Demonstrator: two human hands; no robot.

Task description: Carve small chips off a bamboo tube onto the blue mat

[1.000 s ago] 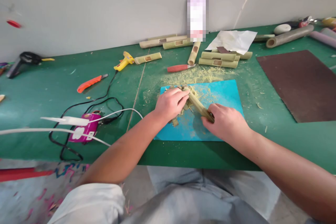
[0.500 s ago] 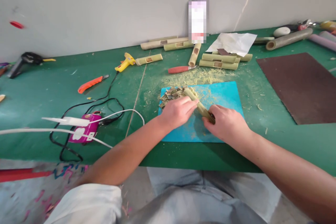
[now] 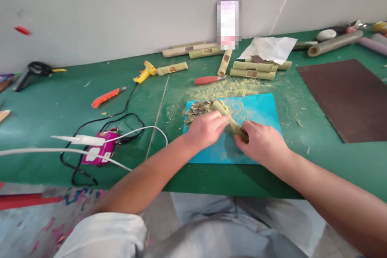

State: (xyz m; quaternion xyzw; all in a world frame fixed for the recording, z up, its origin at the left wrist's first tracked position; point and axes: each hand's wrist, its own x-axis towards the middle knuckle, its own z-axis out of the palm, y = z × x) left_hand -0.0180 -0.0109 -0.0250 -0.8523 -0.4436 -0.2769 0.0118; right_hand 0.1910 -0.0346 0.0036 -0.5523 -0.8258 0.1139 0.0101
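A pale green bamboo tube (image 3: pixel 221 109) slants over the blue sheet (image 3: pixel 263 109) in the head view. My left hand (image 3: pixel 207 128) is closed on its middle, with the fingertips on the tube's upper side. Around the lower right end wraps my right hand (image 3: pixel 256 139), its thumb beneath and fingers partly hidden. Beside the tube's upper end lies a pile of bamboo chips (image 3: pixel 199 109). Yellowish shavings (image 3: pixel 238 87) are scattered behind the sheet.
Behind are cut bamboo pieces (image 3: pixel 254 73), a red-handled knife (image 3: pixel 206 80) and a propped phone (image 3: pixel 228 22). To the left lie an orange cutter (image 3: pixel 106 98), a yellow glue gun (image 3: pixel 145 72) and a purple power strip (image 3: pixel 101 149) with cables. A brown sheet (image 3: pixel 347 98) lies right.
The whole view has shifted slightly, with the table items a little further right. Both hands keep their hold on the bamboo tube, in nearly the same pose.
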